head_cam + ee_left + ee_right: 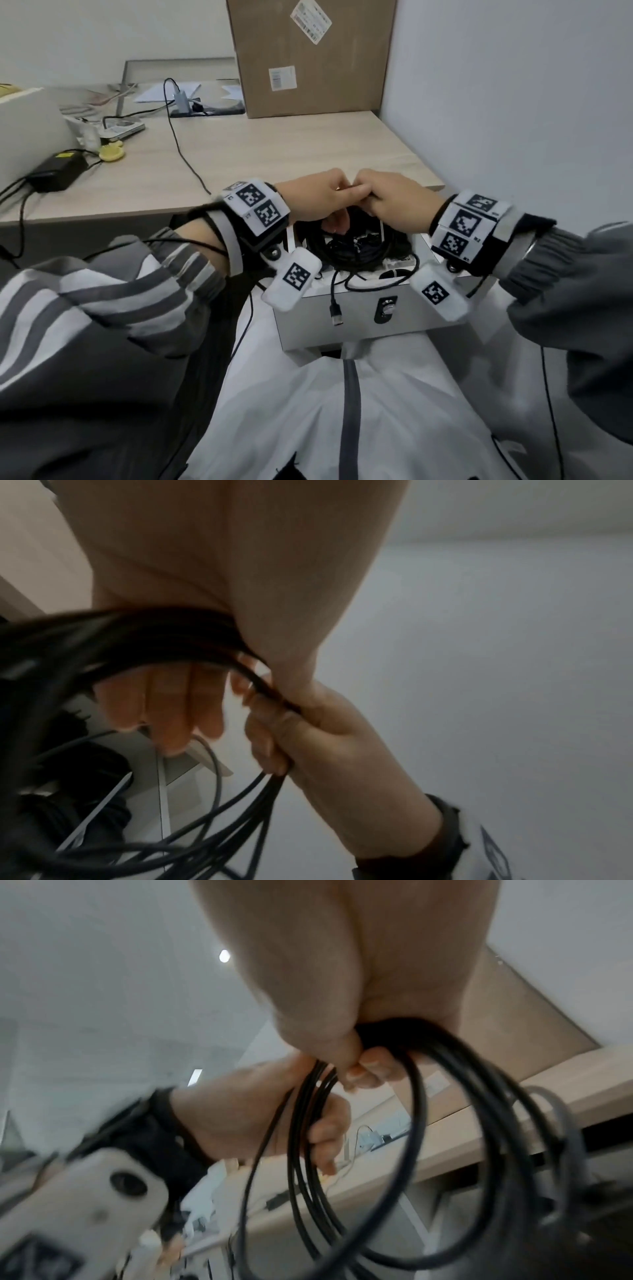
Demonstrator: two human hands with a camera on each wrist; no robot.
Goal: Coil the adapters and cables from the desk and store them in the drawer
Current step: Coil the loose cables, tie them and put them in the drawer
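White and grey jacket front [342,404] nearest the lens, striped sleeves to either side. Beyond it, open white drawer [363,308] with dark keyhole plate, holding tangled black cords; one black USB plug [336,317] hanging over the front panel. Above the drawer, coiled black cable [387,1150] held between both hands. Left hand [313,202]: fingers curled around several strands of the coil, thumb pressed against them. Right hand [397,202]: fingers likewise closed around the top of the same coil, knuckles touching those of the left. Loops hanging down from both grips into the drawer opening. Farther back, pale wooden desk [274,150] bearing a black power brick [56,171], a thin black cord [181,144] trailing across the surface, and a brown cardboard box [311,58] against the wall.
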